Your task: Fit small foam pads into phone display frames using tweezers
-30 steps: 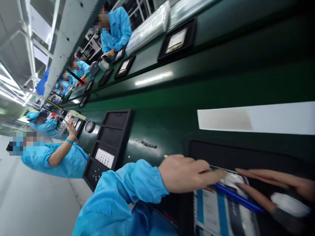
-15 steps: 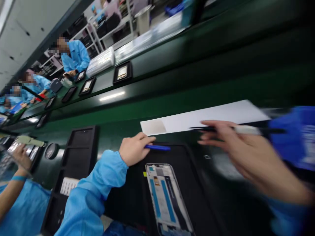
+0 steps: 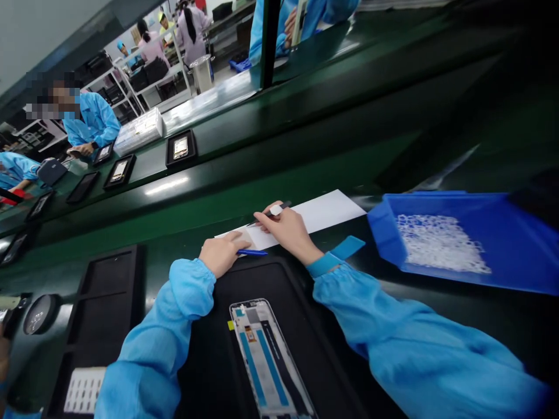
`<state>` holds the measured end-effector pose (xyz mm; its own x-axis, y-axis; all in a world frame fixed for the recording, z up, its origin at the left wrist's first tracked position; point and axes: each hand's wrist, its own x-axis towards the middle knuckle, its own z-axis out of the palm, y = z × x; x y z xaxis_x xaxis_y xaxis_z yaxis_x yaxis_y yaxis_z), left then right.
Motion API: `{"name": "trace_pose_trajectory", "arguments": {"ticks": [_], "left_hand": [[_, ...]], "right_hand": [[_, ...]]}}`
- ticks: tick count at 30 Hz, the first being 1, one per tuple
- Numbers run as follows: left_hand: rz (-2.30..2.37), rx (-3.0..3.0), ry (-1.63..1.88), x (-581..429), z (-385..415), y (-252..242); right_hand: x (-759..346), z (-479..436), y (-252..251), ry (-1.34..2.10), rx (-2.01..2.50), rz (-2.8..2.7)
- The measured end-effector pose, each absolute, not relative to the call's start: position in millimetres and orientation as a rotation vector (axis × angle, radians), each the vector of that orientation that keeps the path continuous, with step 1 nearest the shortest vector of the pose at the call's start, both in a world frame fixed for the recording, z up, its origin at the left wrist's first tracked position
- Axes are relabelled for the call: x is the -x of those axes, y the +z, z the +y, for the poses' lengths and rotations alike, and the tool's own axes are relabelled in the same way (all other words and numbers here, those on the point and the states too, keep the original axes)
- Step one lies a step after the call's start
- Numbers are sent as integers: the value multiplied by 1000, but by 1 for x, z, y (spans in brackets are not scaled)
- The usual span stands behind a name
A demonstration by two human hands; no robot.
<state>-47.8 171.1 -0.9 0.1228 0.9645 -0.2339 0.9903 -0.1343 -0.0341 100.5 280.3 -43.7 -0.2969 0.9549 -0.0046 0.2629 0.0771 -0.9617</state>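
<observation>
My left hand (image 3: 219, 254) is closed around a slim blue pen-like tool (image 3: 254, 252), its fingers at the left end of a long white paper strip (image 3: 329, 212). Over that same end, my right hand (image 3: 288, 228) grips dark tweezers (image 3: 285, 205) with a white band, the points angled down to the strip near a greyish patch. Below both hands, an opened phone housing (image 3: 267, 364) with blue strips and a yellow tab lies on a black mat (image 3: 301, 331). A blue strap circles my right wrist.
To the right stands a blue bin (image 3: 519, 256) holding many small white rings (image 3: 441, 241). A black compartment tray (image 3: 107, 308) with a white card (image 3: 85, 389) lies left, beside a round container (image 3: 41, 314). Phones in black trays (image 3: 181, 148) sit along the far line, where co-workers (image 3: 94, 116) sit.
My right hand with the tweezers has moved left from above the strip's right part to its left end, close to my left hand. The view has shifted right, showing the whole blue bin.
</observation>
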Motion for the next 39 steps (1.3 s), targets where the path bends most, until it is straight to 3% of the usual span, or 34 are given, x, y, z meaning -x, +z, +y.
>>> {"name": "trace_pose_trajectory", "arguments": {"ticks": [25, 39], "left_hand": [[1941, -2151, -460, 46, 177, 0], [1935, -2107, -368, 49, 178, -3]], "right_hand": [[-94, 291, -48, 1313, 1301, -1727], [-110, 289, -46, 1506, 1137, -1270]]}}
